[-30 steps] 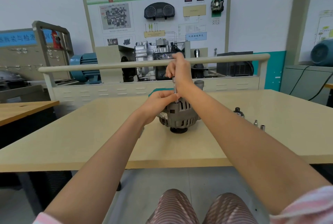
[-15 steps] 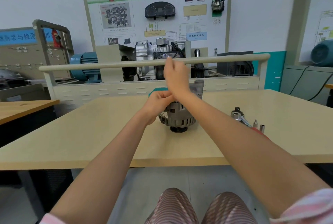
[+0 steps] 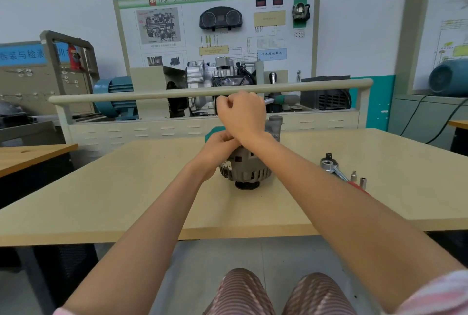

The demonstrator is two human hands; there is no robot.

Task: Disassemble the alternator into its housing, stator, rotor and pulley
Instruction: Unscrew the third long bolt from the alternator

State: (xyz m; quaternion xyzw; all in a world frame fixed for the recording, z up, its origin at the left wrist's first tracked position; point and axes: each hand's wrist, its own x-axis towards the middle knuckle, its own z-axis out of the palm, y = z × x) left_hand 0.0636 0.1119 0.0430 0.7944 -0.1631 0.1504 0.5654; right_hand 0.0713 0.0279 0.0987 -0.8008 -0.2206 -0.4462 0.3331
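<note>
The grey alternator (image 3: 247,171) stands on the beige table (image 3: 126,195), its black pulley (image 3: 246,185) facing down. My left hand (image 3: 218,144) rests on its top left edge with curled fingers; my right wrist hides what they hold. Directly above the alternator, my right hand (image 3: 241,112) is a fist around a tool. The tool's green handle (image 3: 286,100) sticks out to the right, and its lower end is hidden. A grey mounting lug (image 3: 275,123) rises behind my right wrist.
A ratchet wrench (image 3: 329,165) with a red grip lies on the table to the right, partly under my right forearm, with two small sockets (image 3: 358,178) beside it. A teal object (image 3: 212,133) shows behind my left hand. A railed training bench (image 3: 202,93) stands behind the table.
My right hand has dropped slightly and turned; the upright metal shaft seen a second ago is hidden, and the green handle now points right. My left hand stays on the alternator.
</note>
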